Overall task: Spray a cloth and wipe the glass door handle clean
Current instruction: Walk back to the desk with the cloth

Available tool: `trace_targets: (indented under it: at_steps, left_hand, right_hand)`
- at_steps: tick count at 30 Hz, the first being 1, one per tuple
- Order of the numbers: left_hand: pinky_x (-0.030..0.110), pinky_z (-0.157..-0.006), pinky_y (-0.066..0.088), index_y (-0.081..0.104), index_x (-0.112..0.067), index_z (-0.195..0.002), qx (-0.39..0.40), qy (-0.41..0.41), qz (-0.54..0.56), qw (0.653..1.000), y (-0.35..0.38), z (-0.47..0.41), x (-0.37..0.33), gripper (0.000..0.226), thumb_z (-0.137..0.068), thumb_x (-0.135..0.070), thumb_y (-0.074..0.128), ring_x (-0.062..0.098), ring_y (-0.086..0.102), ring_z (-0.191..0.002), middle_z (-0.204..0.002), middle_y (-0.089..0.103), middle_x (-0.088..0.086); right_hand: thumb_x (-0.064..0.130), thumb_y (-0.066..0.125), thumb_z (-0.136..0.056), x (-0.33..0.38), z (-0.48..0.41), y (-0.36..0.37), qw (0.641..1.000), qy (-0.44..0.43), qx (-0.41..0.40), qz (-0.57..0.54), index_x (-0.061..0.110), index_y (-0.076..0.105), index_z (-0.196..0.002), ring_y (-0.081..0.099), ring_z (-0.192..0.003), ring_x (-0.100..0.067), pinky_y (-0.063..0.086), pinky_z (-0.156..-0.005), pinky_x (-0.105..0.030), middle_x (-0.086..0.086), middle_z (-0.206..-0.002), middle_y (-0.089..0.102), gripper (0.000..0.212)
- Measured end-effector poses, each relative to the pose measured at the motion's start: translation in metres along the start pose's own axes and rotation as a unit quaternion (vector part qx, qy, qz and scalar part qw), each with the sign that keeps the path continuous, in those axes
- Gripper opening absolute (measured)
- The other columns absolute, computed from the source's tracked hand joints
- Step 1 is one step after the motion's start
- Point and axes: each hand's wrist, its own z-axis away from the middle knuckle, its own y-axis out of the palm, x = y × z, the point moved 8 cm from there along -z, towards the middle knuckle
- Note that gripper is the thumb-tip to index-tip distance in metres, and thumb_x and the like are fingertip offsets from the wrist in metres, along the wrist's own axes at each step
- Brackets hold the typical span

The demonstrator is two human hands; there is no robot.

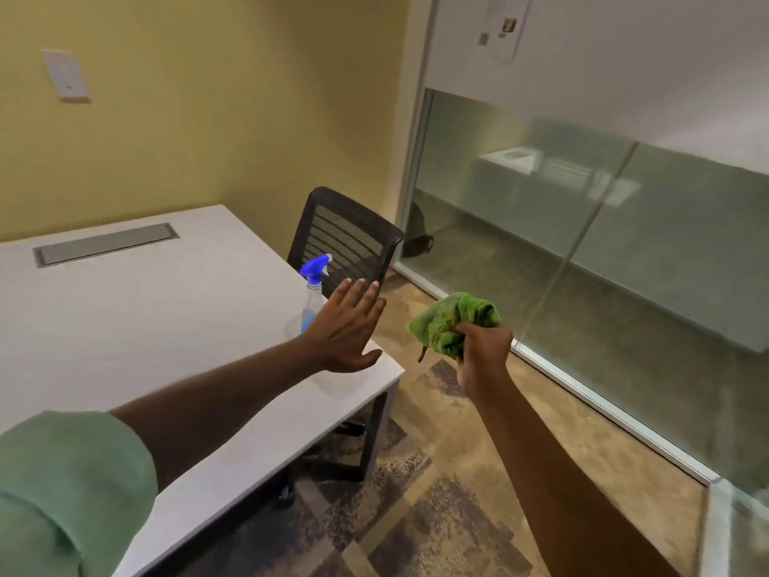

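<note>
A clear spray bottle with a blue trigger head and some blue liquid stands upright near the right corner of the white table. My left hand hovers just in front of the bottle with flat, spread fingers, holding nothing and hiding its lower part. My right hand is off the table's edge, over the floor, and grips a bunched green cloth. No door handle is in view.
A black mesh office chair stands behind the table corner. A glass wall with a metal floor rail runs along the right. Patterned carpet covers the floor. A grey cable hatch sits in the tabletop.
</note>
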Motion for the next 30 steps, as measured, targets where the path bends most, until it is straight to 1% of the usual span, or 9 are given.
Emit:
trace_targets:
  at_steps: [6,10,16,18,21,23,25,27,30]
  left_hand:
    - [0.058,-0.115,0.029,0.046,-0.003,-0.141,0.048,0.006,0.013,0.999,0.074,-0.009,0.071,0.091,-0.078,-0.069,0.047,0.047,0.040,-0.138,-0.149,0.044,0.026]
    - [0.059,-0.117,0.025,0.045,-0.004,-0.143,0.068,0.022,0.023,0.997,0.128,-0.024,0.112,0.091,-0.080,-0.069,0.046,0.047,0.035,-0.142,-0.152,0.041,0.025]
    - [0.060,-0.118,0.021,0.046,-0.002,-0.142,0.061,0.041,0.043,0.996,0.187,-0.032,0.146,0.090,-0.078,-0.066,0.048,0.049,0.031,-0.143,-0.153,0.039,0.027]
    - [0.061,-0.118,0.022,0.046,-0.001,-0.142,0.054,0.051,0.053,0.996,0.201,-0.036,0.150,0.091,-0.077,-0.064,0.049,0.050,0.031,-0.143,-0.153,0.037,0.028]
    - [0.060,-0.120,0.022,0.045,-0.002,-0.144,0.048,0.052,0.073,0.995,0.223,-0.040,0.152,0.091,-0.077,-0.063,0.052,0.050,0.027,-0.145,-0.155,0.034,0.028]
    - [0.059,-0.121,0.016,0.045,-0.003,-0.144,0.044,0.063,0.081,0.994,0.236,-0.040,0.151,0.089,-0.076,-0.060,0.053,0.051,0.025,-0.145,-0.155,0.034,0.028]
    - [0.057,-0.122,0.010,0.045,-0.002,-0.143,0.039,0.085,0.081,0.992,0.247,-0.039,0.148,0.088,-0.076,-0.058,0.053,0.051,0.024,-0.146,-0.155,0.033,0.028]
    - [0.057,-0.122,0.010,0.044,-0.001,-0.143,0.034,0.095,0.079,0.992,0.254,-0.038,0.145,0.089,-0.074,-0.056,0.055,0.051,0.023,-0.146,-0.155,0.033,0.028]
    - [0.057,-0.120,0.015,0.046,0.001,-0.142,0.030,0.098,0.080,0.992,0.260,-0.035,0.138,0.090,-0.071,-0.053,0.058,0.051,0.025,-0.145,-0.154,0.035,0.030]
  right_hand:
    - [-0.018,0.057,-0.072,-0.084,-0.049,0.068,0.993,0.041,-0.011,0.106,0.004,0.060,-0.104,0.068,-0.083,-0.030,0.060,-0.070,-0.046,-0.017,-0.095,0.066,0.039]
    - [-0.016,0.054,-0.070,-0.142,-0.083,0.115,0.977,0.025,-0.001,0.213,0.007,0.061,-0.106,0.066,-0.091,-0.033,0.059,-0.077,-0.050,-0.017,-0.102,0.066,0.043]
    - [-0.009,0.059,-0.078,-0.210,-0.109,0.152,0.936,-0.048,0.013,0.349,0.013,0.060,-0.114,0.062,-0.090,-0.026,0.047,-0.071,-0.027,-0.010,-0.104,0.066,0.042]
    - [-0.010,0.063,-0.078,-0.228,-0.115,0.165,0.881,-0.146,0.071,0.445,0.005,0.059,-0.121,0.064,-0.093,-0.033,0.051,-0.075,-0.033,-0.016,-0.106,0.068,0.046]
    - [-0.010,0.079,-0.064,-0.269,-0.112,0.185,0.734,-0.266,0.154,0.606,-0.005,0.066,-0.111,0.069,-0.092,-0.037,0.057,-0.078,-0.049,-0.024,-0.102,0.070,0.049]
    - [0.008,0.084,-0.064,-0.302,-0.115,0.199,0.613,-0.246,0.226,0.715,0.000,0.068,-0.112,0.066,-0.106,-0.031,0.051,-0.090,-0.056,-0.018,-0.108,0.071,0.052]
    - [0.023,0.068,-0.086,-0.331,-0.119,0.204,0.510,-0.176,0.290,0.791,0.005,0.049,-0.136,0.044,-0.133,-0.030,0.033,-0.108,-0.056,-0.017,-0.136,0.055,0.056]
    - [0.027,0.050,-0.098,-0.347,-0.133,0.198,0.497,-0.056,0.306,0.810,0.013,0.027,-0.149,0.022,-0.144,-0.030,0.018,-0.115,-0.053,-0.015,-0.153,0.031,0.057]
    - [0.031,0.050,-0.098,-0.358,-0.137,0.198,0.469,0.013,0.338,0.816,0.018,0.022,-0.151,0.012,-0.146,-0.032,0.013,-0.116,-0.055,-0.013,-0.157,0.021,0.062]
